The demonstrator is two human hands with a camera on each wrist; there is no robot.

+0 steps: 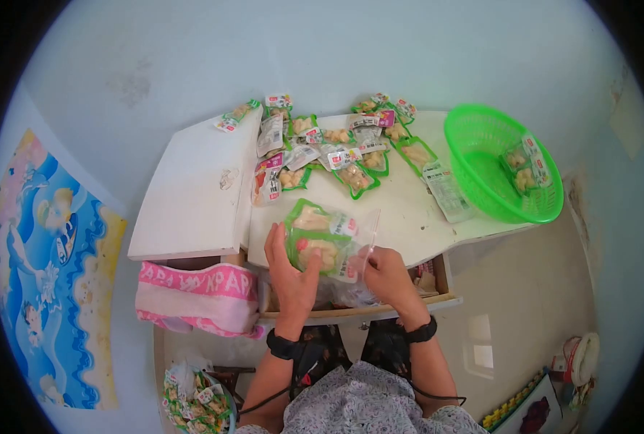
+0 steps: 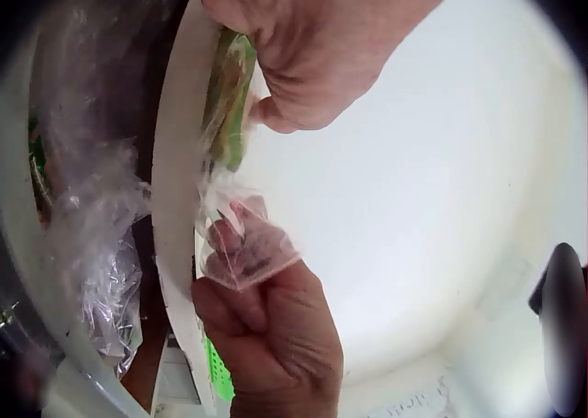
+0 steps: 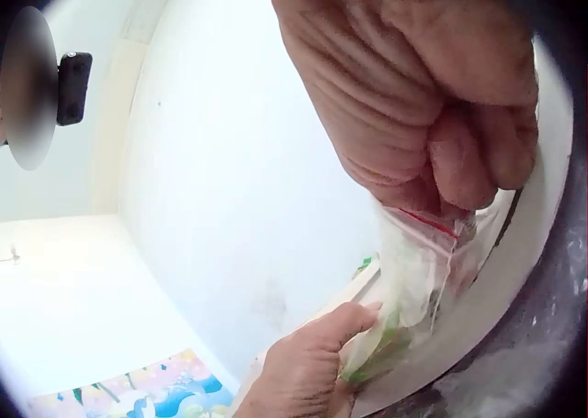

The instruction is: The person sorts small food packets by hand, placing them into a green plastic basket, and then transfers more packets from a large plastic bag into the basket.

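Over the table's front edge, a clear zip bag (image 1: 366, 226) with green-edged snack packets (image 1: 311, 217) inside lies between my hands. My left hand (image 1: 290, 281) holds its packed end, thumb across the top and the other fingers mostly hidden behind. At the bag's other end, my right hand (image 1: 390, 278) pinches the mouth between thumb and curled fingers. A red zip strip (image 3: 424, 221) shows just under those fingers in the right wrist view. The left wrist view has the thin clear plastic (image 2: 246, 257) stretched over the right fingertips.
Loose snack packets (image 1: 354, 177) cover the white table's (image 1: 199, 188) back half. A green basket (image 1: 474, 159) holding a few packets stands at right. Below the front edge, an open drawer (image 1: 438, 289) contains plastic bags. A pink towel (image 1: 199, 300) hangs left; a packet-filled bucket (image 1: 229, 405) stands below.
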